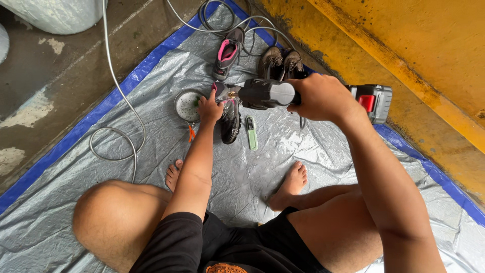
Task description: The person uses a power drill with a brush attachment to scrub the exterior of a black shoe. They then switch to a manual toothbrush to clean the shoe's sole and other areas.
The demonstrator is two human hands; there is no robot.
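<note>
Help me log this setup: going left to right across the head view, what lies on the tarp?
Grey hose loop → round dish → left hand → green brush → drill → right hand → drill battery.

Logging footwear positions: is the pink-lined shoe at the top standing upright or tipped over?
Upright: the pink-lined shoe rests on its sole on the tarp, opening facing up.

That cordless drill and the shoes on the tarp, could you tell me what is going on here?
A person sits barefoot on a silver tarp. The right hand grips a black cordless drill held level, its tip pointing at the left hand, which is at the chuck, over a dark shoe. A small round dish, a green tool and more shoes lie close by.
</note>
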